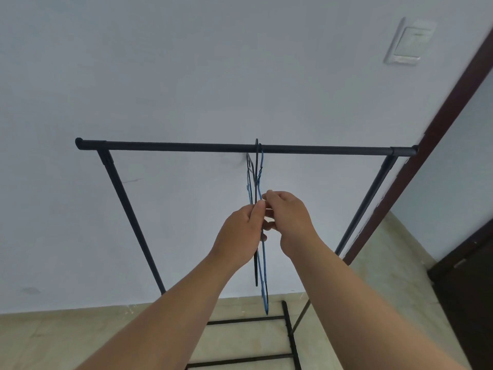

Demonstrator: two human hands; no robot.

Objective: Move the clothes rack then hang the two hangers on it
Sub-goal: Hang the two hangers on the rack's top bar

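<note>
Hangers are what I see first: a black hanger [256, 268] and a blue hanger [264, 287], both hooked over the top bar [186, 146] of the black clothes rack [125, 204]. Their hooks sit close together on the bar, a bit to the right of its middle. I see both hangers edge-on, so they look like thin lines going down from the bar. The blue one reaches lower than the black one.

My left hand [240, 233] and my right hand [289, 220] are both up in front of me, just under the bar. They touch each other at the fingertips. The left hand's fingers are pinched together on the black hanger. The right hand's fingers are curled in right beside the hangers, and I think they pinch the blue one, but I cannot tell for sure.

I see the rack standing close to a pale wall [186, 76]. Its two side legs slant down to a tan floor [66, 335]. Low black bars [245, 320] run across the bottom of the rack. On my right is a dark brown door frame [437, 121], and a white switch [408, 41] is high on the wall.
</note>
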